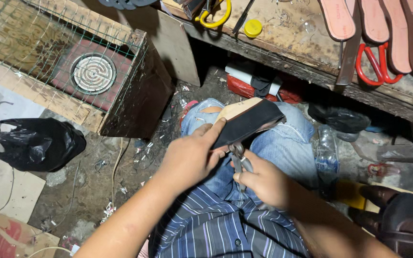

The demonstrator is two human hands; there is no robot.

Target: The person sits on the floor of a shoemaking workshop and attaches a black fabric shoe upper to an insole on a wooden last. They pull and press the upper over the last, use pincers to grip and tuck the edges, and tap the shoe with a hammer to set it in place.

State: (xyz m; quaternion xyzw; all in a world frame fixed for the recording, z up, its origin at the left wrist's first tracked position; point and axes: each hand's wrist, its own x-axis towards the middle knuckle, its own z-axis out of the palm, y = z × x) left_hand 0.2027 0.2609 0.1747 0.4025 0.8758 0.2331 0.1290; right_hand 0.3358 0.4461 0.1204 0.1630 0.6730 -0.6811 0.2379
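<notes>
Black sole piece under left hand; right hand (closed) grips pliers.

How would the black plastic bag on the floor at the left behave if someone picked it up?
The black plastic bag would probably sag and change shape, since its thin skin is crumpled and creased. It looks full and lumpy, so it may have some weight, though the contents are hidden. Its glossy surface could be a little slippery. It seems unlikely to roll.
</notes>
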